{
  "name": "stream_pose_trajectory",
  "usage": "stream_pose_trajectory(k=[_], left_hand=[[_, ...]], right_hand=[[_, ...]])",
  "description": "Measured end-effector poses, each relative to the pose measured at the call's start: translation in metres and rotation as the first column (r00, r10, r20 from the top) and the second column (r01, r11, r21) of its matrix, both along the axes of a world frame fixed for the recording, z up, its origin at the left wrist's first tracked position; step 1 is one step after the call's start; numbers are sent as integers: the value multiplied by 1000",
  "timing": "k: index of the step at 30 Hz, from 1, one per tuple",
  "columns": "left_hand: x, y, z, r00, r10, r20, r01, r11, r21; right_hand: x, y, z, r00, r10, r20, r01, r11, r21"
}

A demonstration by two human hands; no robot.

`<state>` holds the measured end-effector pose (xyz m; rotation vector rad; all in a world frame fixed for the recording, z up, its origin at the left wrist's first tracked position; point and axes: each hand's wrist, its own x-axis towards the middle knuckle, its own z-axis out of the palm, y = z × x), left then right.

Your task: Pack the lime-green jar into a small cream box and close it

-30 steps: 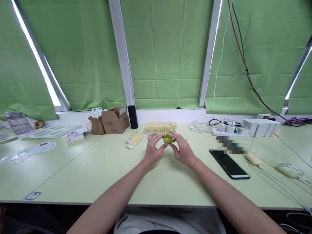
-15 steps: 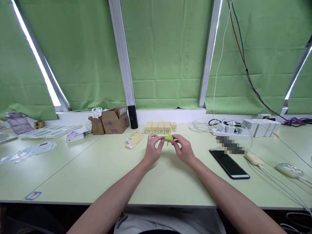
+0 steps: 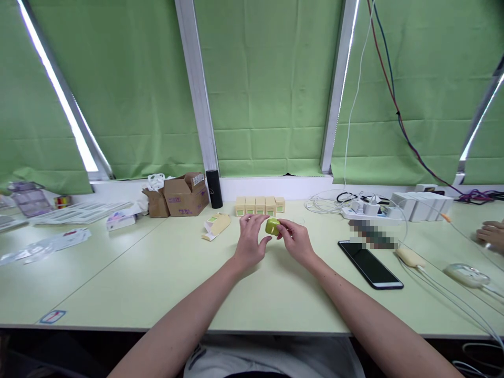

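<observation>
A small, rounded, glossy green case [image 3: 272, 227], shaped like an earbud case, is pinched at its right side by the fingers of my right hand [image 3: 296, 240]. My left hand [image 3: 250, 242] is just to its left, thumb and fingers spread apart, with no hold on the case. Behind my hands stands a row of several small cream boxes [image 3: 260, 206] with green labels. An opened, flattened cream carton [image 3: 216, 226] lies to the left of my left hand.
On the right lie a black phone [image 3: 370, 264], a cream charger [image 3: 410, 258] and a power strip [image 3: 370, 212] with tangled cables. Another person's hand [image 3: 492, 232] shows at the right edge. A brown cardboard box [image 3: 186, 197] and black cylinder [image 3: 214, 189] stand at back left.
My left hand has let go of the green case, its fingers spreading. The case has turned in my right hand to show its broad face. Another person's hand has appeared at far right.
</observation>
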<state>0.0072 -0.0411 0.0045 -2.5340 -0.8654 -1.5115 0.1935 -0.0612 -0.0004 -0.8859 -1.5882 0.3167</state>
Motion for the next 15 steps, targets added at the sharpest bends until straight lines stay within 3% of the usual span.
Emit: stream_pose_trajectory(k=[15], left_hand=[[2,3,-1,997,17,-70,-12,997,78]], right_hand=[[-4,-5,2,1000,5,22,-4,998,-59]])
